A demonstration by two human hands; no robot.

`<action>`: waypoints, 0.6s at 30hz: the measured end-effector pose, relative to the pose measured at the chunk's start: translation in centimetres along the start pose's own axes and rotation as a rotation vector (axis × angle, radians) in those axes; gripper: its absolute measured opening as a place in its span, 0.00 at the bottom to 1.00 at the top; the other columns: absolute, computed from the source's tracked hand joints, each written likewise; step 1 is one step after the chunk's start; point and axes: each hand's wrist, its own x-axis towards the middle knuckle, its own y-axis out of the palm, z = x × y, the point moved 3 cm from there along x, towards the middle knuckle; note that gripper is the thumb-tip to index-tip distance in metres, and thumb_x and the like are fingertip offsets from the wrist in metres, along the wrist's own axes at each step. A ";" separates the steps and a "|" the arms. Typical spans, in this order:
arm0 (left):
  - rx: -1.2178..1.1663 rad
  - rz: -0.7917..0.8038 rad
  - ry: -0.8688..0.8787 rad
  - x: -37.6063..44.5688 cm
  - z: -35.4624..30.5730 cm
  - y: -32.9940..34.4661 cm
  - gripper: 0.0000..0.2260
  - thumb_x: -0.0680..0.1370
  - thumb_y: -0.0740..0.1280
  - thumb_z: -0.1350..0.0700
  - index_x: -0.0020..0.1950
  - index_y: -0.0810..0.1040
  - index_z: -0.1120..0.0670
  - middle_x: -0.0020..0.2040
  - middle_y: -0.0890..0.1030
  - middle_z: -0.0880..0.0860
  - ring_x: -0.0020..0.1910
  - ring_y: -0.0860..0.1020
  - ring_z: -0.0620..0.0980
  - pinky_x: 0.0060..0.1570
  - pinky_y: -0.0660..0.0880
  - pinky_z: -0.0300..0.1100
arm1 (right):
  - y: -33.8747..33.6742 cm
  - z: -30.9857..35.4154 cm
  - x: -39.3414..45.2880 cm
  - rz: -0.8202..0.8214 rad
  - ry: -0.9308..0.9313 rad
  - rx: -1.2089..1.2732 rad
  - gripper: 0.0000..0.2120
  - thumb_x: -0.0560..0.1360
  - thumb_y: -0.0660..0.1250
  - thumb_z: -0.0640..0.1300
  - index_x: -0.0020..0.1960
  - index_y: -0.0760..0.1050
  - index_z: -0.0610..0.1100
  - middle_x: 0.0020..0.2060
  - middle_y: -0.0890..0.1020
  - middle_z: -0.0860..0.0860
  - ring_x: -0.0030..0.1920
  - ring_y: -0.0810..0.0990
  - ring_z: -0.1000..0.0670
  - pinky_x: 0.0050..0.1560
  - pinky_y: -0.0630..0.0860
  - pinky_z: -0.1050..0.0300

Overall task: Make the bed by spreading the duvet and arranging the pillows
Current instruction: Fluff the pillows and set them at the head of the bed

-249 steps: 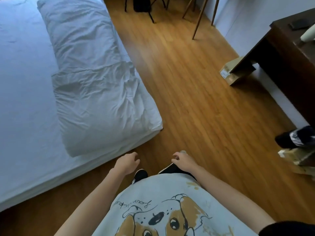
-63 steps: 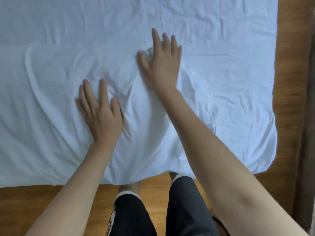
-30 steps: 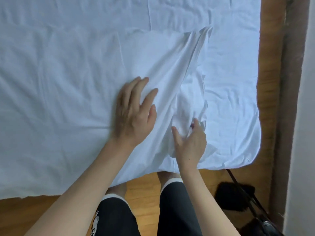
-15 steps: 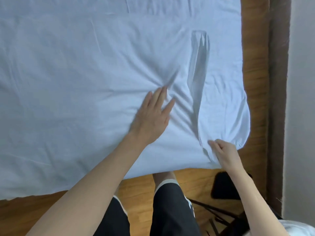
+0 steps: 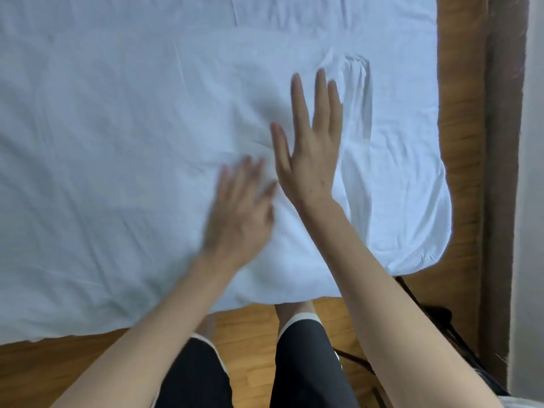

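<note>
White cotton duvet (image 5: pixel 117 142) covers the bed and fills most of the head view, its near edge hanging over the wood floor (image 5: pixel 59 369) just ahead of the person's legs. Taking that near edge as the landmark: left hand (image 5: pixel 238 216) sits closest beyond it, fingers spread and straight, palm down on the fabric, blurred, so probably mid-swipe. Right hand (image 5: pixel 309 160) is further in from the edge and just right of the left, flat, fingers extended, palm on the cloth. Neither hand grips anything.

Key relation: a raised fold (image 5: pixel 357 113) runs straight away from the edge, long axis pointing toward the far side of the bed. It lies just right of the right hand's fingertips, touching or nearly so; cannot tell which. Right hand is clearly the nearer one. The rounded duvet corner (image 5: pixel 426 231) lies further right along the edge, by the dark wooden strip (image 5: pixel 500 172).

Judgement: spreading stage, smoothing. Next move likely a sideways press across the fold, toward the corner. No pillows in view.
</note>
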 end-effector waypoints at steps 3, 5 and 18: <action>0.093 -0.185 -0.293 0.0 7.7 -4.9 0.19 0.78 0.62 0.56 0.68 0.73 0.56 0.73 0.66 0.61 0.73 0.61 0.62 0.73 0.50 0.57 | 3.1 4.1 2.3 0.049 -0.135 -0.023 0.24 0.80 0.55 0.52 0.73 0.67 0.43 0.73 0.64 0.36 0.74 0.59 0.35 0.71 0.55 0.40; 0.153 -0.140 -0.405 0.1 10.9 -5.6 0.23 0.79 0.60 0.51 0.74 0.66 0.54 0.75 0.60 0.63 0.75 0.57 0.63 0.73 0.48 0.58 | 6.3 4.4 2.7 0.177 -0.149 -0.118 0.26 0.80 0.51 0.55 0.75 0.64 0.48 0.75 0.62 0.40 0.75 0.57 0.37 0.72 0.51 0.39; 0.110 0.273 0.164 -2.9 1.1 5.2 0.26 0.80 0.53 0.45 0.77 0.60 0.53 0.77 0.54 0.63 0.76 0.53 0.60 0.74 0.44 0.57 | 7.2 -12.7 4.1 0.402 0.336 -0.346 0.30 0.81 0.44 0.56 0.79 0.47 0.44 0.78 0.50 0.48 0.78 0.46 0.50 0.75 0.44 0.41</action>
